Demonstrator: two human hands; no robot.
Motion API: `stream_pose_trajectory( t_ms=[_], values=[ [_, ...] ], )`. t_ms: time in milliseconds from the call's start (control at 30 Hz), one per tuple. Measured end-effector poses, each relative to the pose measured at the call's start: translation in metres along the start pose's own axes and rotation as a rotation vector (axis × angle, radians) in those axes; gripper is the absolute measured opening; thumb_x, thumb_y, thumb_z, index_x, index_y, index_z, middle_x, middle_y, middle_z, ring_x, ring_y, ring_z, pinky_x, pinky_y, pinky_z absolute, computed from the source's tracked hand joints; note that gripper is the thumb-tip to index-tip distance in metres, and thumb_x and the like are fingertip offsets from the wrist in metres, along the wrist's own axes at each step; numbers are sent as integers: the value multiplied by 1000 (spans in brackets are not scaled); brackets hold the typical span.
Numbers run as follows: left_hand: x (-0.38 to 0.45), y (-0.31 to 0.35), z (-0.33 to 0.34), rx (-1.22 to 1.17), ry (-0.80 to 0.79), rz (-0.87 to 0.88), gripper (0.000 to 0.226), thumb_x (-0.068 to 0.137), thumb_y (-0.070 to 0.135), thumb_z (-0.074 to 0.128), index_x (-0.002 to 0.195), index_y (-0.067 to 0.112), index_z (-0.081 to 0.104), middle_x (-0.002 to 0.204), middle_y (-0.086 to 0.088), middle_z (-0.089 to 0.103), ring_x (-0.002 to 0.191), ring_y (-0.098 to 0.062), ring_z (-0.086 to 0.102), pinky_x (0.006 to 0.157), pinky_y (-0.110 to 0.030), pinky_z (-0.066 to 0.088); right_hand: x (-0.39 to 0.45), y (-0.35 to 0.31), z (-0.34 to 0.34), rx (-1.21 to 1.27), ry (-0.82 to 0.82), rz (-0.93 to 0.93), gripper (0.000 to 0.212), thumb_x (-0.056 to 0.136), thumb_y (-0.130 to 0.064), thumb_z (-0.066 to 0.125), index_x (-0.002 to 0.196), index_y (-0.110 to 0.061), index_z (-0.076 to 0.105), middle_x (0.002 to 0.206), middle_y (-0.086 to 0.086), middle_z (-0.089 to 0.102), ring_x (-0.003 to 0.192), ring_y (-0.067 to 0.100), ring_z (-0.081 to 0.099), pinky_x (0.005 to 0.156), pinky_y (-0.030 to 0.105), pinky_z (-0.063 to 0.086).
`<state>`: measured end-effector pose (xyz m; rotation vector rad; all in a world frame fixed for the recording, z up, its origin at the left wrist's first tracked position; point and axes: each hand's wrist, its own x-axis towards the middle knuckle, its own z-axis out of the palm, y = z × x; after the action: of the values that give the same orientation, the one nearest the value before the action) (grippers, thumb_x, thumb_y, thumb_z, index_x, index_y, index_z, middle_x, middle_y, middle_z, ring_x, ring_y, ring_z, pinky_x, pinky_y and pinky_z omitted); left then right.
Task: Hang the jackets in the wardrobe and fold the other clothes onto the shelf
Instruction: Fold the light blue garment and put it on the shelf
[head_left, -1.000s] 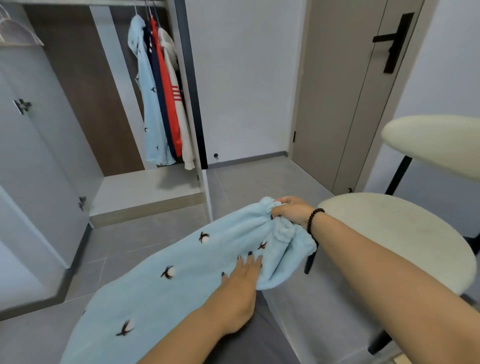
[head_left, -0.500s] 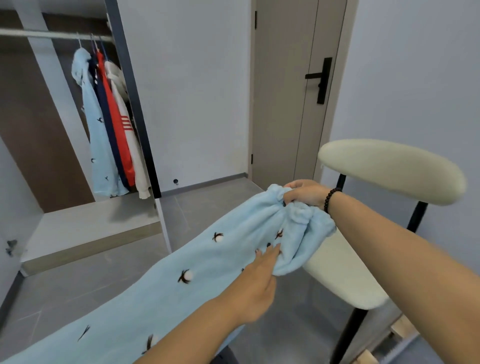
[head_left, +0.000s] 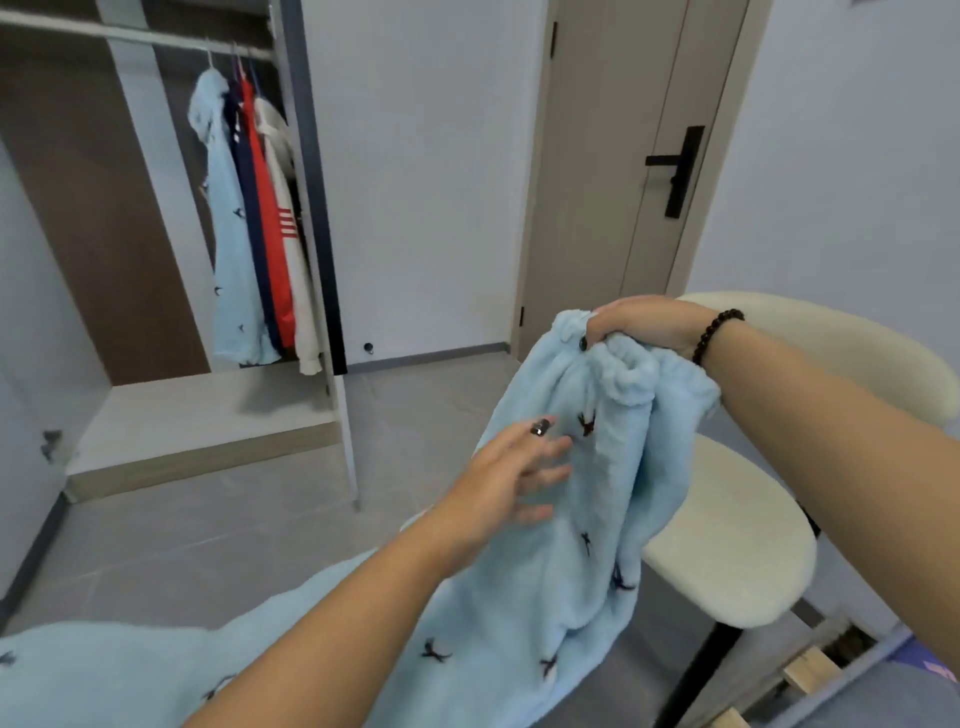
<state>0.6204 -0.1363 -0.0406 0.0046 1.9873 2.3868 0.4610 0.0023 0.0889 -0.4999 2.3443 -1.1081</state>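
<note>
A light blue fleece garment (head_left: 550, 587) with small dark bird prints hangs from my right hand (head_left: 644, 325), which grips its gathered elastic waistband at chest height. My left hand (head_left: 511, 478) lies with fingers spread and relaxed against the front of the cloth, a little below the waistband. The rest of the garment trails down to the lower left. In the open wardrobe (head_left: 332, 312) at the left, a light blue jacket (head_left: 228, 249), a navy and red jacket (head_left: 265, 234) and a white jacket (head_left: 296, 270) hang from the rail (head_left: 104, 34).
A cream padded chair (head_left: 727, 551) with black legs stands right behind the garment. The wardrobe's low wooden shelf (head_left: 197, 421) lies at its bottom. A closed beige door (head_left: 623, 171) with a black handle is at the back right. Grey tiled floor (head_left: 218, 540) lies between.
My right hand has lifted the waistband higher, so the garment now hangs more vertically. My left hand has let go of the edge it pinched and spread against the cloth.
</note>
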Motion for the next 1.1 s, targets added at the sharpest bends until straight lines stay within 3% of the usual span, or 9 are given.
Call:
stream_pose_trajectory(
  t_ms=[267, 400, 500, 600, 700, 767, 900, 1033, 1100],
  values=[
    [-72, 85, -131, -366, 22, -103, 82, 87, 65, 41, 142, 4, 39, 134, -28, 54, 120, -44, 56, 99, -64, 42, -12, -127, 121, 99, -290, -140, 7, 84, -12, 55, 85, -8, 61, 82, 11, 65, 70, 20, 63, 62, 26, 55],
    [-129, 117, -186, -289, 40, -96, 103, 75, 76, 51, 142, 0, 39, 141, -30, 47, 121, -42, 56, 95, -57, 49, -19, -171, 202, 360, -554, -174, 28, 92, -22, 55, 110, -2, 56, 92, 15, 66, 95, 25, 61, 101, 36, 45],
    [-173, 125, -218, -239, 171, -77, 86, 80, 71, 53, 137, 6, 53, 140, -20, 53, 127, -37, 53, 106, -53, 41, -26, -195, 262, 540, -709, -223, 44, 97, -21, 46, 139, -6, 42, 107, 11, 63, 110, 27, 57, 107, 40, 40],
    [-213, 124, -242, -153, 391, -42, 57, 83, 62, 59, 106, 12, 75, 117, -13, 69, 109, -25, 66, 95, -39, 52, -38, -207, 314, 632, -786, -248, 54, 97, -6, 37, 148, -18, 25, 117, 23, 64, 112, 36, 62, 89, 49, 53],
    [-248, 111, -265, -141, 535, -47, 42, 84, 53, 63, 103, 17, 74, 114, -13, 70, 107, -22, 67, 93, -34, 53, -48, -211, 356, 575, -931, -244, 46, 89, 11, 28, 126, 0, 54, 116, 27, 63, 104, 36, 66, 82, 49, 57],
    [-266, 98, -284, -160, 610, -79, 38, 91, 47, 61, 120, 23, 62, 128, -8, 64, 119, -20, 60, 107, -36, 43, -50, -213, 379, 493, -986, -242, 54, 85, 18, 25, 107, -9, 65, 117, 23, 65, 103, 33, 67, 82, 48, 57],
    [-298, 80, -313, -124, 650, -178, 48, 83, 31, 66, 130, 20, 59, 137, -11, 58, 130, -27, 51, 115, -44, 34, -41, -217, 415, 334, -963, -291, 75, 86, 21, 32, 143, -27, 37, 128, 12, 61, 107, 27, 66, 83, 46, 57],
    [-331, 79, -338, -219, 577, -129, 50, 73, 16, 60, 121, 6, 63, 114, -16, 64, 107, -29, 61, 109, -42, 41, -35, -229, 443, 288, -974, -358, 65, 86, 20, 42, 134, -23, 49, 115, 9, 69, 102, 24, 69, 72, 38, 59],
    [-354, 76, -359, -320, 570, -102, 28, 77, 11, 52, 95, 0, 70, 94, -15, 68, 88, -25, 67, 88, -33, 55, -32, -237, 459, 297, -963, -392, 57, 85, 17, 48, 127, -21, 57, 112, 10, 70, 100, 24, 69, 72, 36, 60]
  ],
)
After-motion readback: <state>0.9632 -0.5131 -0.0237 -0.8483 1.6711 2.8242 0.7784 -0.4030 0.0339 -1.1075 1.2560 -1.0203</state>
